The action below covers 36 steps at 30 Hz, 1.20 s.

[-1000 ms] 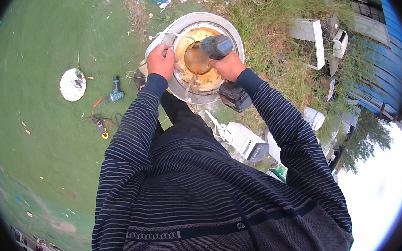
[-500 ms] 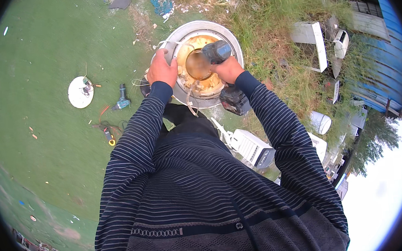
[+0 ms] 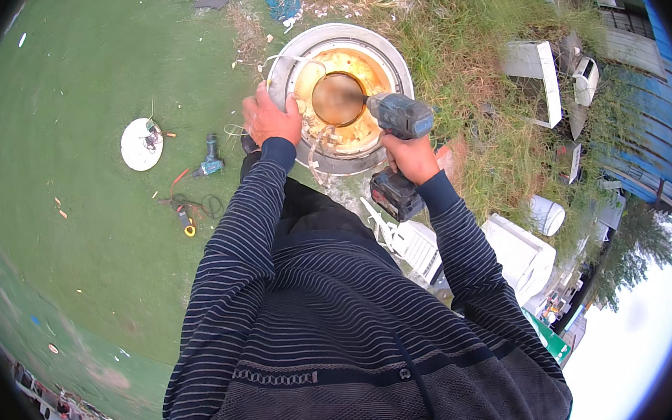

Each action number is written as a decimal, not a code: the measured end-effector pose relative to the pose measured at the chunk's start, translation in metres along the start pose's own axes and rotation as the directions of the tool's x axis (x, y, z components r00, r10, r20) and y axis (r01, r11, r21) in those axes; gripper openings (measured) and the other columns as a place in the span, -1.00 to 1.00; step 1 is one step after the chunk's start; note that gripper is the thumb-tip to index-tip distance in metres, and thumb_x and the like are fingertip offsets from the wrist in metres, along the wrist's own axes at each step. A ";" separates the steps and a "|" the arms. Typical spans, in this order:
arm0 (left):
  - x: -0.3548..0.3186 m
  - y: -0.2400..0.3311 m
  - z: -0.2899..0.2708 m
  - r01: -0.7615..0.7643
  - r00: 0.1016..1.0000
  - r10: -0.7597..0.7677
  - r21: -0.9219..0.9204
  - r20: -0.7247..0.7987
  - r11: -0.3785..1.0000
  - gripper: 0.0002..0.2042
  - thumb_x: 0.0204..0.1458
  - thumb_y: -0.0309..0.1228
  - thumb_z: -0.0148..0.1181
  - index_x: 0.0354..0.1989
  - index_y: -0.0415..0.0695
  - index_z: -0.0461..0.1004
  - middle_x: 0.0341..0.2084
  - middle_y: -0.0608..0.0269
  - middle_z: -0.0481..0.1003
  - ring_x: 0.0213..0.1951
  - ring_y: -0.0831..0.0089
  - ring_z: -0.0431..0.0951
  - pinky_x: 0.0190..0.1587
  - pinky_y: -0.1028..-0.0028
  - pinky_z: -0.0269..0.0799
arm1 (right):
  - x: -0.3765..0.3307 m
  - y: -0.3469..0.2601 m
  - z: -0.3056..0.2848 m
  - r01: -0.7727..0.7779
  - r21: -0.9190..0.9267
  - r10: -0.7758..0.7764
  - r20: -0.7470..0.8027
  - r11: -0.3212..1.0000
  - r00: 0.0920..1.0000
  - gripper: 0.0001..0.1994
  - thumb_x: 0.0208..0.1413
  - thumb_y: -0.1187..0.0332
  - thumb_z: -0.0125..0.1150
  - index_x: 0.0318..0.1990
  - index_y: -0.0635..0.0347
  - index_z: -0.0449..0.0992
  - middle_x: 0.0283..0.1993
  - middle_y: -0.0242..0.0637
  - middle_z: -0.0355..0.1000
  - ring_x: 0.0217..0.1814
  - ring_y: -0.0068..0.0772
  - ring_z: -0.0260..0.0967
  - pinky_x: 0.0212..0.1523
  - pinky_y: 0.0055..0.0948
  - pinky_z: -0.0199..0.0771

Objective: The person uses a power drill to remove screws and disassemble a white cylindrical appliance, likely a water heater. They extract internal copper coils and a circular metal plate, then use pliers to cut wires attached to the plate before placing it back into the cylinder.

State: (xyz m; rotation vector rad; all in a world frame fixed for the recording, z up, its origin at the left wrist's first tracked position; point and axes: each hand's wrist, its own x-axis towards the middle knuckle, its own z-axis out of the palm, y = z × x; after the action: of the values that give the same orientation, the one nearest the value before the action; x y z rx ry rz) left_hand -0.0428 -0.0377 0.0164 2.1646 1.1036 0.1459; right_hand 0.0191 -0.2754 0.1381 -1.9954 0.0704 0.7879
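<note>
Far of the person stands the drum (image 3: 334, 32), with the power driver (image 3: 400, 115) at its right rim. On the ground (image 3: 79, 254) to its left lies a second driver (image 3: 209, 166), a disc (image 3: 136, 153) farther left, a clamp meter (image 3: 185, 218) nearer.

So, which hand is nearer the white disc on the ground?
Left: the left hand sits right of the white disc; the right hand, gripping a power tool, is farther right.
</note>
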 end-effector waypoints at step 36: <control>-0.001 -0.003 0.003 -0.033 0.999 0.030 -0.084 -0.039 0.996 -0.34 0.08 -0.05 0.30 0.31 -0.12 0.36 0.05 -0.08 0.38 0.14 -0.06 0.38 0.23 0.08 0.29 | 0.013 -0.002 0.002 0.069 -0.468 0.051 0.239 0.881 0.970 -0.75 0.04 0.37 0.20 -0.12 0.24 0.54 -0.23 -0.07 0.57 -0.22 -0.11 0.51 -0.12 -0.21 0.51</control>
State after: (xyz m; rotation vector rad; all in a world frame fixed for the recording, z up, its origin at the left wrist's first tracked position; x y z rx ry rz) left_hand -0.0445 -0.0393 0.0122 2.1117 1.0657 0.2443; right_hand 0.0292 -0.2690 0.1313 -2.3303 -0.3066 1.1234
